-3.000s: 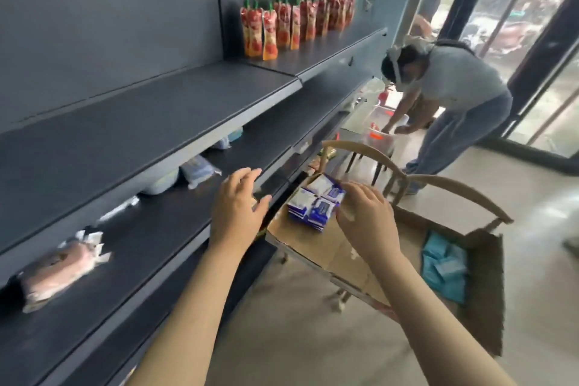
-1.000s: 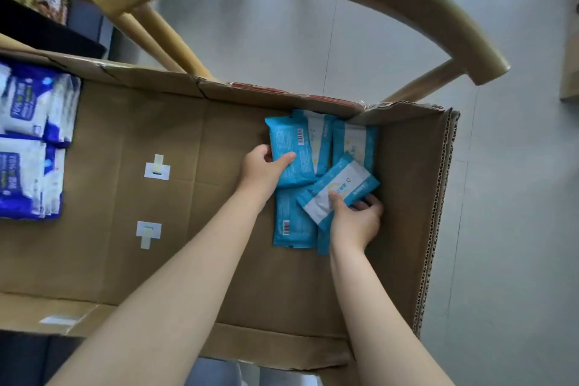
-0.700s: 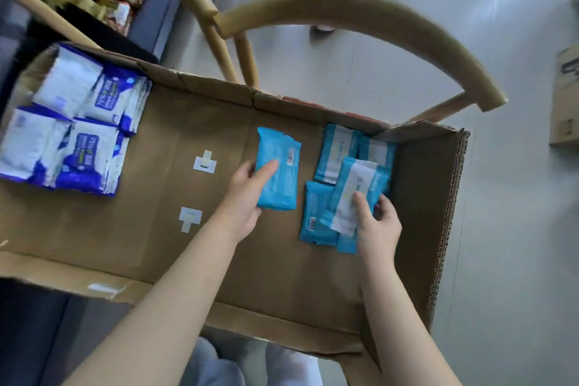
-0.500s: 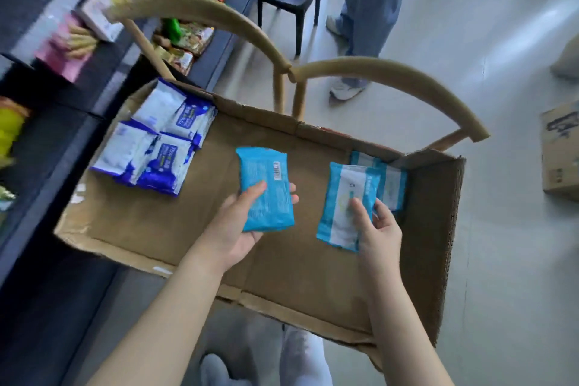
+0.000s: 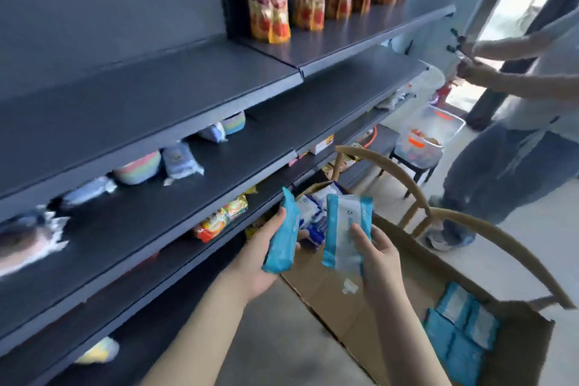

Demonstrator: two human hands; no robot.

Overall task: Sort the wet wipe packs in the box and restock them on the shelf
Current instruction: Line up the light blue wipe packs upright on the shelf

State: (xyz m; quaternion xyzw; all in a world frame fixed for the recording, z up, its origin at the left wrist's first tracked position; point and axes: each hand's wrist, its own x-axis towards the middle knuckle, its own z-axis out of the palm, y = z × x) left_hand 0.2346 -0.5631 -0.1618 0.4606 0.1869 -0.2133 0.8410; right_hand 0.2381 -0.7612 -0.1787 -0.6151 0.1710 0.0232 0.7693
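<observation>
Gripping left hand (image 5: 260, 260): palm up, fingers and thumb curled round a teal pack (image 5: 282, 235), held tilted with its top end toward 12 o'clock.
Right hand (image 5: 380, 260): thumb on the front and fingers behind a second pack (image 5: 344, 229), teal with a white panel facing the camera. It is pinched upright at 3 o'clock of the teal pack, close beside it and not touching.
Box (image 5: 344, 307): open cardboard below both hands, running from 11 o'clock to 5 o'clock. Its near end is cut off by the bottom edge.
Teal packs (image 5: 460, 332): lying flat in the box's 5 o'clock end.
Blue-and-white packs (image 5: 313, 216): in the box's 11 o'clock end, mostly hidden behind the two held packs.
Chair (image 5: 488, 235): curved wooden back at 2 o'clock, behind the box.
Shelf (image 5: 175, 216): dark tiers at 9 o'clock of the hands. The soft packets on it are blurred and hard to identify.
Pouches (image 5: 313, 0): a red row on the top tier at 12 o'clock.
Person (image 5: 517, 135): at 2 o'clock, cut off by the right edge.
Writing: none legible; the white panel shows only a small mark.
</observation>
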